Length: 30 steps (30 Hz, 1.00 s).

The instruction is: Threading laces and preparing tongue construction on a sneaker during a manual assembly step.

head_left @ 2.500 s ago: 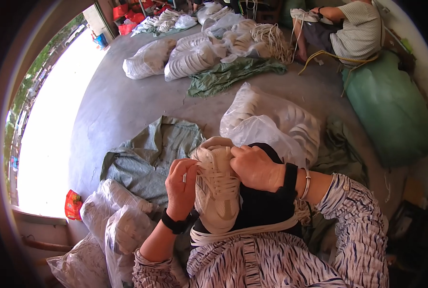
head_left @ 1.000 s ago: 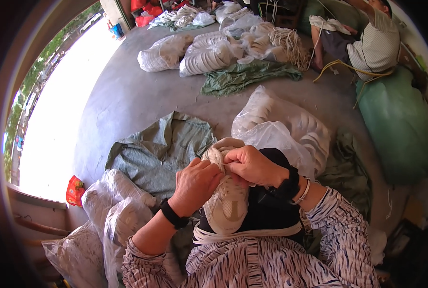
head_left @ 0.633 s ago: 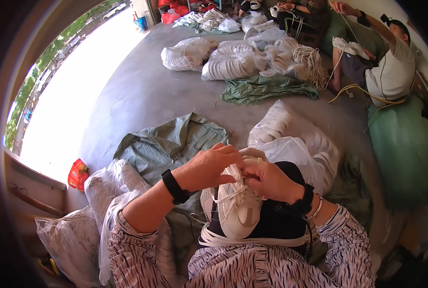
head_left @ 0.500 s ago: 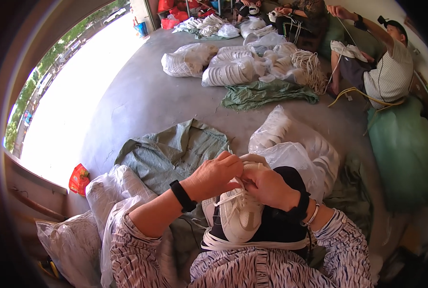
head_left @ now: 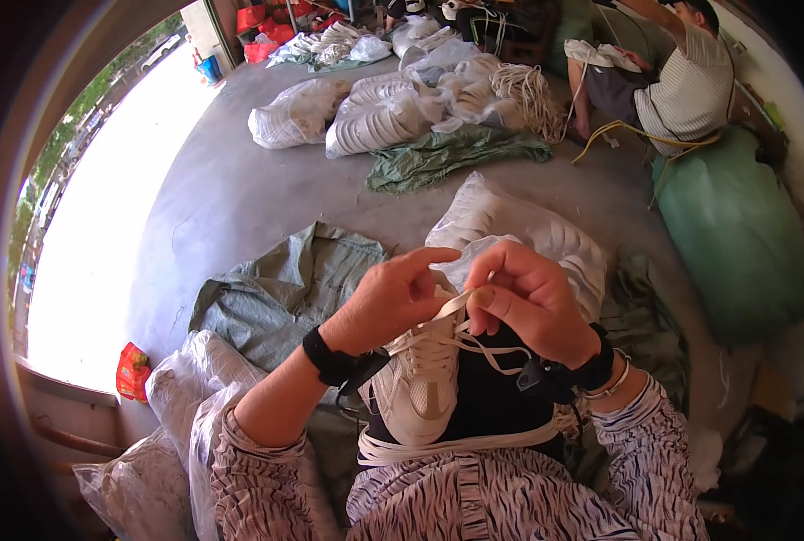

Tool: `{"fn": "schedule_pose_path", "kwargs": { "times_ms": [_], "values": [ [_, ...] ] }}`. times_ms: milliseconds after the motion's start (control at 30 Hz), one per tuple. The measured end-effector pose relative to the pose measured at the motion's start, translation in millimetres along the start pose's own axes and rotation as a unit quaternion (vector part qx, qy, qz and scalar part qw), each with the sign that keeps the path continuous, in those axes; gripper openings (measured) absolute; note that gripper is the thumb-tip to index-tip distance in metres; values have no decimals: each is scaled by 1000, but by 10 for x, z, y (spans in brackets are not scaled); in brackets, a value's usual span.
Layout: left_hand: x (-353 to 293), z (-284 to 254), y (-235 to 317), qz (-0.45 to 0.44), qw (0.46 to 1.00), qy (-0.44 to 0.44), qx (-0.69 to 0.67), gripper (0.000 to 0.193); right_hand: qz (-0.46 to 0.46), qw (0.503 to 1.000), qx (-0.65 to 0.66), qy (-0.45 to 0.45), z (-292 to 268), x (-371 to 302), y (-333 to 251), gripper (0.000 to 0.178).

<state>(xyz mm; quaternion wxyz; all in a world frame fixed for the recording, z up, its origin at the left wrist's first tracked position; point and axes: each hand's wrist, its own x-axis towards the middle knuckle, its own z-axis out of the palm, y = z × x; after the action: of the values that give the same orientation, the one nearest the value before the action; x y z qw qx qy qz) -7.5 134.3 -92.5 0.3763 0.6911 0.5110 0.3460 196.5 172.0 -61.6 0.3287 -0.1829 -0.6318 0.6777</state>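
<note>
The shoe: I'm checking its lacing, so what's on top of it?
Laces lie across the shoe, one pinched by the right hand. The left hand overlaps the shoe's upper end; the opening is hidden.

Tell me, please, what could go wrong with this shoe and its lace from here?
The right hand pinches the lace at the fingertips, so it might slip out. A loose strand curls beside the shoe and could tangle. The shoe rests over black cloth, so a hard pull may tilt it.

Smooth grey floor, sunlit doorway
</note>
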Motion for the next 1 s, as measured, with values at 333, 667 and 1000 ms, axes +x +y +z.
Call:
{"fn": "schedule_pose_path", "kwargs": {
  "times_ms": [333,667,1000],
  "values": [
    [-362,-195,-380,-145,911,234,-306,36,-45,950,241,192,-771,-312,268,17],
    [-619,-304,-393,-140,846,301,-417,34,87,870,383,299,-1541,-837,585,15],
    [-653,-479,-222,-95,876,333,-337,39,46,981,-166,91,-398,-195,551,28]
  ]
}}
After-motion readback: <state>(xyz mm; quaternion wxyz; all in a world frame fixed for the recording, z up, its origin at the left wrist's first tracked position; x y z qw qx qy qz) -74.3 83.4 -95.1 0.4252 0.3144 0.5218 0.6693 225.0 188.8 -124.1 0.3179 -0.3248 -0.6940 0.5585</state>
